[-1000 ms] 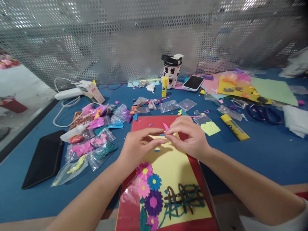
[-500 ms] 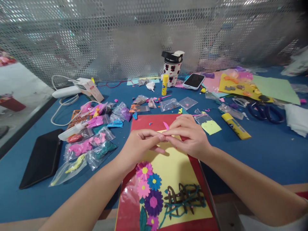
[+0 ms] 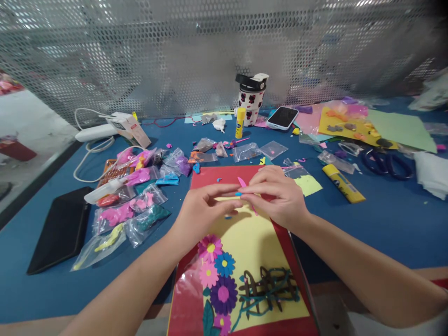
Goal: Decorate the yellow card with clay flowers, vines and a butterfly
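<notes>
My right hand (image 3: pixel 282 196) pinches a small piece of blue clay (image 3: pixel 238 194) between thumb and fingertips. Just left of it is my left hand (image 3: pixel 206 207), its thumb and fingers parted and nothing gripped between them. Both hands are above a yellow sheet (image 3: pixel 257 247) on a red backing (image 3: pixel 191 291). Clay flowers (image 3: pixel 223 293) run down the sheet's left side, and a brown clay fence (image 3: pixel 266 284) with green vines is at its lower right. A pink modelling tool (image 3: pixel 241 181) lies under the right fingers, partly hidden. Another blue bit (image 3: pixel 228 217) shows below the left hand.
Bags of coloured clay (image 3: pixel 117 214) and a black tablet (image 3: pixel 61 228) lie to the left. Behind stand a glue stick (image 3: pixel 240 123) and a patterned tumbler (image 3: pixel 250 100), beside a phone (image 3: pixel 282 118). On the right are a yellow box (image 3: pixel 343 183) and dark-handled scissors (image 3: pixel 399 167).
The fingertips of both hands were pressed together. My left thumb and fingers have parted, and the blue clay now shows in the right fingertips.
</notes>
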`<move>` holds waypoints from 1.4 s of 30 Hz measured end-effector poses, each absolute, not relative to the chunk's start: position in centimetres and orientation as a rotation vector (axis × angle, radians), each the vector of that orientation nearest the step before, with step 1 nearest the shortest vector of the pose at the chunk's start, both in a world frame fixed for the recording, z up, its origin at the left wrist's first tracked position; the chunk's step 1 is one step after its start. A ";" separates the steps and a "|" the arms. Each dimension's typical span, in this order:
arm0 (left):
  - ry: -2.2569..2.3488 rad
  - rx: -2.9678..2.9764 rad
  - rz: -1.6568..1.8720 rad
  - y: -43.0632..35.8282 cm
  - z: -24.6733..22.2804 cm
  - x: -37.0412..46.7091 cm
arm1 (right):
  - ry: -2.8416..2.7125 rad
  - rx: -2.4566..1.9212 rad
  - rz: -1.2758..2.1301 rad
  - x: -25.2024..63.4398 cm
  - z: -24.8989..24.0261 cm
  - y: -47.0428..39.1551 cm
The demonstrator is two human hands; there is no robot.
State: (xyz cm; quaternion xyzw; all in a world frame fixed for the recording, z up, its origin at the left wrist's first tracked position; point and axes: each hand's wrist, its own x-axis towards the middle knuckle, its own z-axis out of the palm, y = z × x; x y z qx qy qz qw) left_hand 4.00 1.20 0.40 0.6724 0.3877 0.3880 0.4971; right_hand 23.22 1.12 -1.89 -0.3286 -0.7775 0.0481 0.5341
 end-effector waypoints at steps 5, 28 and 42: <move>1.038 2.130 1.205 1.1 0.3 3.6 | -1.825 -0.790 0.153 23.2 -1.7 1.0; 0.977 2.214 1.159 1.1 0.2 3.5 | -1.784 -0.770 0.235 23.3 -2.0 1.2; 0.974 2.192 1.215 1.1 0.3 3.5 | -1.812 -0.750 0.214 23.3 -1.9 1.2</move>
